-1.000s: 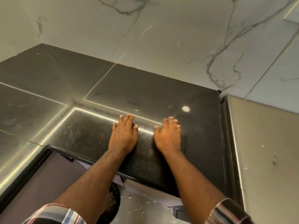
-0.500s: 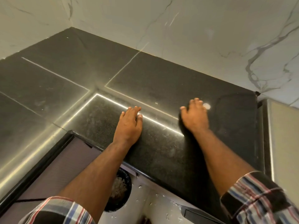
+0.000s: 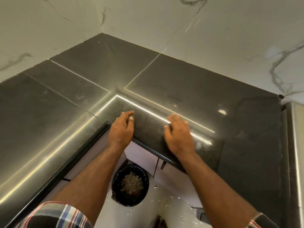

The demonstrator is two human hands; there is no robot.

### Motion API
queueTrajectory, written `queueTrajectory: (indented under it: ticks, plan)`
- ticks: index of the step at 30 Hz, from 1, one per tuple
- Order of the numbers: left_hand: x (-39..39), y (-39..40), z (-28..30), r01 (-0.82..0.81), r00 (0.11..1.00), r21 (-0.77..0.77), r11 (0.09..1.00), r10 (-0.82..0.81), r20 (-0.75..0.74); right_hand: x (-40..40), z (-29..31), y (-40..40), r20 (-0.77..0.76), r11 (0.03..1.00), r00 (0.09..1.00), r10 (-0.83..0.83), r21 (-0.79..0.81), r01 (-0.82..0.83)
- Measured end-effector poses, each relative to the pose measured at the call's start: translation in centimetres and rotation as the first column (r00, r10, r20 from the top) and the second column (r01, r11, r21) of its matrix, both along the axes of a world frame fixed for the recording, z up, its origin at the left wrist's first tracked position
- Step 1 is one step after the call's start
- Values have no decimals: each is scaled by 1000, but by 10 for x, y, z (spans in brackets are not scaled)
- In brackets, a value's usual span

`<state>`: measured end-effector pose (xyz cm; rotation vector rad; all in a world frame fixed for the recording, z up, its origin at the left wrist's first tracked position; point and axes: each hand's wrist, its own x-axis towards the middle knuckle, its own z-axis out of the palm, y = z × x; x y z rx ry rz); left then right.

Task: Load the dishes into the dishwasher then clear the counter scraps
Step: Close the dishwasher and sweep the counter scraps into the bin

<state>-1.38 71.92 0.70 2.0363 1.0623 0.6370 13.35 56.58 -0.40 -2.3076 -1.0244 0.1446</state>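
Note:
A dark polished stone counter fills the corner below white marble walls. My left hand rests at the counter's inner corner edge, fingers curled loosely, thumb apart, nothing visible in it. My right hand lies palm down on the counter near the front edge, fingers together and blurred. Below the edge, on the floor, stands a black bin lined with a dark bag, holding a heap of pale brown scraps. A few pale specks lie on the counter.
A steel-coloured appliance side borders the counter on the right. White cabinet fronts sit under the counter edge. White flecks dot the pale floor around the bin. Marble walls close off the back.
Both hands have drawn back toward the counter's front edge. The left hand has gone from flat to curled. The camera has tilted down, showing more of the bin.

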Motion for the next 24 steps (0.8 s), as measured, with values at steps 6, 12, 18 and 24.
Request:
queueTrajectory:
  ticks: [6, 12, 18, 24]
  plan:
    - [-50, 2, -5, 29, 999, -19, 999, -29, -34, -50, -11, 18, 69, 977, 997, -40, -206, 54]
    - [-96, 14, -9, 47, 996, 41, 998, -44, -74, -106, -8, 52, 14, 950, 950, 313, -21, -312]
    - [-138, 35, -17, 54, 995, 66, 996, -49, -86, -115, -14, 61, 127, 977, 981, 148, -170, -126]
    - [-156, 61, -13, 38, 992, 86, 996, -27, -125, -151, -5, 79, -19, 967, 967, 253, -1, -253]
